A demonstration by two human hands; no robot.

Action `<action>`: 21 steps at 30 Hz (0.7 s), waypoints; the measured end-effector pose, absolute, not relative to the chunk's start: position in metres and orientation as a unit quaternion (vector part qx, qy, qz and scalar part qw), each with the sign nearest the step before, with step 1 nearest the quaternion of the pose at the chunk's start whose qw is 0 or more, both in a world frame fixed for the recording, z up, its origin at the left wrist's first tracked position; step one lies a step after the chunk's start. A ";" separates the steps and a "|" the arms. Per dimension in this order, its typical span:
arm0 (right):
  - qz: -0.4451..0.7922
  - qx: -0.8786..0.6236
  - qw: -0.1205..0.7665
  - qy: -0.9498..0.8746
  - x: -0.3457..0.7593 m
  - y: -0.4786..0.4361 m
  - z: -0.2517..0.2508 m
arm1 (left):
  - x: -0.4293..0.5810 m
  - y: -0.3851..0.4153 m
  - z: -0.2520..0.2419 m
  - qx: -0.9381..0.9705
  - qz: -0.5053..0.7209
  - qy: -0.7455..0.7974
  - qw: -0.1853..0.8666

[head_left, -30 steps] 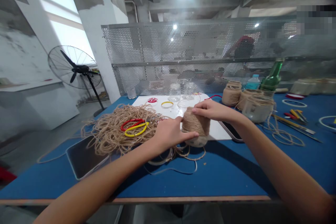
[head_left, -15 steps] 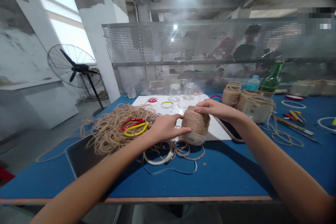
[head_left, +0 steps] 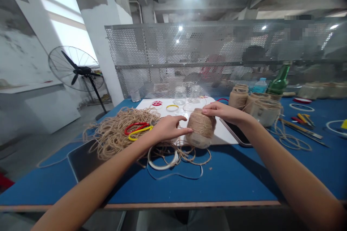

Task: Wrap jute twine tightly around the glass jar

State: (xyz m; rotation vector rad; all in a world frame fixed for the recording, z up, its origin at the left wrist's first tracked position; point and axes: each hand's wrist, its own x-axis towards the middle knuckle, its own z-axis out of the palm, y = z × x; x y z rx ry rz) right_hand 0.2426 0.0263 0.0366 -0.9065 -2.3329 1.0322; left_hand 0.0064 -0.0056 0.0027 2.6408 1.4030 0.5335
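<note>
A glass jar (head_left: 200, 126) wound with jute twine stands slightly tilted in front of me, its lower band of glass bare. My right hand (head_left: 221, 111) grips it at the rim, fingers over the top. On the jar's left side is my left hand (head_left: 172, 128), thumb and forefinger spread apart. The thumb tip reaches the twine wrap; whether it presses there I cannot tell. Left of that hand lies a big tangled heap of jute twine (head_left: 114, 130), with scissors with red and yellow handles (head_left: 139, 132) on top. Loose twine loops lie below the jar.
A white ring of tape (head_left: 159, 168) lies near the front. Two clear jars (head_left: 180, 95) stand at the back on white paper (head_left: 227, 135). Right are twine-wrapped jars (head_left: 238, 97), a green bottle (head_left: 279, 81), a phone (head_left: 240, 135) and tools (head_left: 303, 130). A dark tablet (head_left: 84, 162) lies left.
My left hand has drawn back slightly to the left, with its thumb sliding off the front of the jar toward its edge. The right hand stays on the rim.
</note>
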 end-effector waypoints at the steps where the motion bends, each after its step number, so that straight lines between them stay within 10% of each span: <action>1: 0.374 -0.325 0.219 -0.841 0.243 0.027 0.036 | 0.006 -0.006 0.003 0.868 0.177 0.461 0.050; 21: 0.421 -0.267 0.253 -0.829 0.242 0.039 0.024 | 0.003 0.002 -0.001 0.869 0.182 0.458 0.053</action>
